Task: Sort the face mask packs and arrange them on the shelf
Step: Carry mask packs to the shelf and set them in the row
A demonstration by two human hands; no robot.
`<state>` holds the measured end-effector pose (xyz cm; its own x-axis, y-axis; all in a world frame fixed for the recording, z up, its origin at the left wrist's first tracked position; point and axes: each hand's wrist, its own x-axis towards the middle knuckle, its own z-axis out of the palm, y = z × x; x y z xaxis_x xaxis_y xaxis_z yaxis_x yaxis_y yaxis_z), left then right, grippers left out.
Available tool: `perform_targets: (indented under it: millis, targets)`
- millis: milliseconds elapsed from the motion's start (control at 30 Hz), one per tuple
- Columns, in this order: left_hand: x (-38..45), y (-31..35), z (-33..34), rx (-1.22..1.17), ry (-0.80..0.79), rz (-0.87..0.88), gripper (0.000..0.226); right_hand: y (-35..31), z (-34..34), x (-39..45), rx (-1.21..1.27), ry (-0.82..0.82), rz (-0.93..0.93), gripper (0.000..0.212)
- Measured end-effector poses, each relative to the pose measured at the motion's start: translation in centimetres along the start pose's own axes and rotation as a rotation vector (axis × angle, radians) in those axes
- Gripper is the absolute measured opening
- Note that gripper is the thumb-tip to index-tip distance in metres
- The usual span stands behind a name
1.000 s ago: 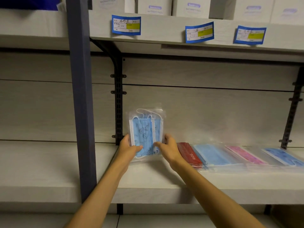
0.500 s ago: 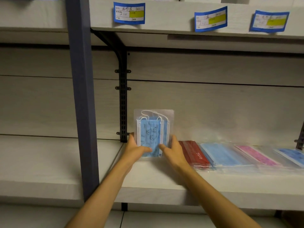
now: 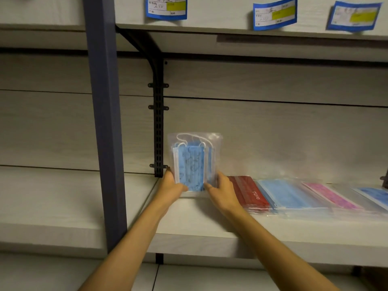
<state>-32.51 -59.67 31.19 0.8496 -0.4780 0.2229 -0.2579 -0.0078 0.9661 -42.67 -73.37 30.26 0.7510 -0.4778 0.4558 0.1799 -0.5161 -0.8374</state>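
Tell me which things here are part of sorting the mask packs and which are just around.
Part of the job:
blue patterned mask pack, held upright by left hand and right hand
red pack, light blue pack, pink pack, blue pack, lying flat
shelf

Just around:
price labels
black bracket
blue post

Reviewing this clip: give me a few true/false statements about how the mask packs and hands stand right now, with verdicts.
1. The patterned blue mask pack stands upright, held by both hands. True.
2. The red pack lies left of the upright pack. False: it lies flat to its right.
3. The left hand and right hand grip the upright pack at its lower corners. True.
4. A pink pack stands against the back wall. False: it lies flat in the row on the shelf.
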Motion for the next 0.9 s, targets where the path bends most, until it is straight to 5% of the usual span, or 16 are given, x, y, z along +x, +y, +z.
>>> perform_targets:
  millis: [367,533,900]
  targets:
    - [-1.4,0.6,-0.1,0.085,-0.057,0.013,0.071,0.1,0.2,0.0,-0.058,-0.057,-0.006,0.04]
    - [-1.7,1.1,-0.2,0.194,0.061,-0.055,0.054,0.4,0.3,0.3,-0.119,-0.051,0.043,0.029]
    - [-1.9,0.3,0.0,0.717,0.156,-0.217,0.062,1.0,1.0,0.5,-0.339,-0.186,0.146,0.075]
